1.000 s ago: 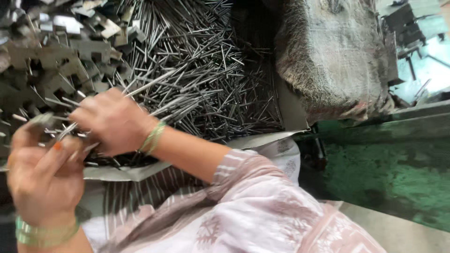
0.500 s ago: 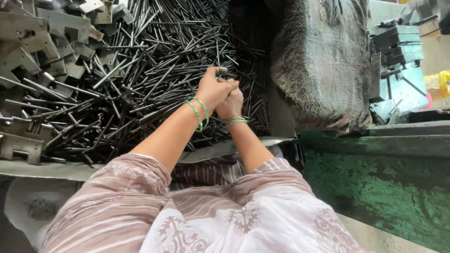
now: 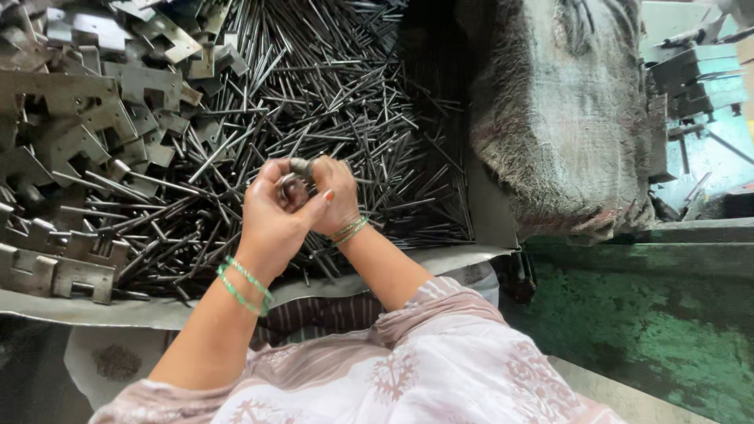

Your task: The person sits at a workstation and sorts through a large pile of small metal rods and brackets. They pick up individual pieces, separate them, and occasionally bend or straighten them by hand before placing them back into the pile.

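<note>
Left hand (image 3: 271,216) and right hand (image 3: 336,195) together pinch a small metal ring (image 3: 294,188).

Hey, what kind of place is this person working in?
Probably a small metal workshop: a heap of thin steel rods, stamped brackets beside them, and a green machine bed. Both hands hold a small metal part.

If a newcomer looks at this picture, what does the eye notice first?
First, the big heap of thin dark metal rods filling the upper centre. Above its near edge, the left hand and right hand meet, holding a small round metal part between them. To the left lie grey notched metal brackets; to the right stands a worn grey sack.
</note>
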